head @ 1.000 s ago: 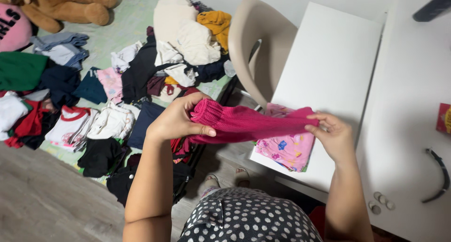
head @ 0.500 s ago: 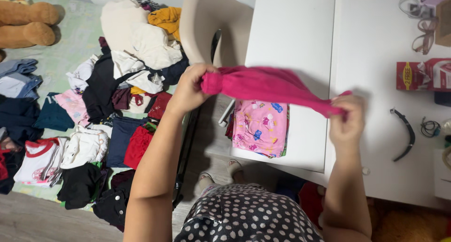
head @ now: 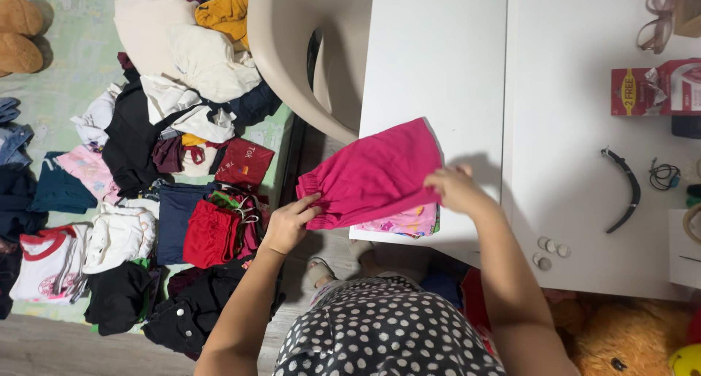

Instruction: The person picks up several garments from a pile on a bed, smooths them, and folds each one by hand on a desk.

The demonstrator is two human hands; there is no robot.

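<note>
we see first the pale green mat (head: pixel 69 62) on the floor, covered with a wide scatter of clothes (head: pixel 146 171) in white, black, navy, red and pink. beside it stands a white table (head: pixel 438 47) in two adjoining tops, with a beige chair (head: pixel 292 47) pushed against its near-left edge. a cream heap with a mustard garment (head: pixel 226 11) on top lies at the far end of the mat, just beside the chair.

at the table's near-left corner lies the bright pink knit garment (head: pixel 376 175), folded into a rough rectangle, its gathered cuff end hanging past the table edge over the floor. it rests on a folded light pink printed piece (head: pixel 409 221), of which only a strip shows beneath.

our left hand (head: pixel 288 223) is at the cuff end, fingers curled loosely against the edge of the knit, touching it; we cannot tell whether it truly pinches the cloth. our right hand (head: pixel 454 188) lies at the opposite end, fingers bent down on the knit's edge, pressing or pinching it against the table; which of the two is not clear.

further right on the table lie a black curved band (head: pixel 626 193), a red and white carton (head: pixel 653 91), a pair of glasses (head: pixel 657 29), and three small round white discs (head: pixel 549 248) near the front edge. a brown plush toy (head: pixel 20 36) sits at the far-left corner of the mat.
</note>
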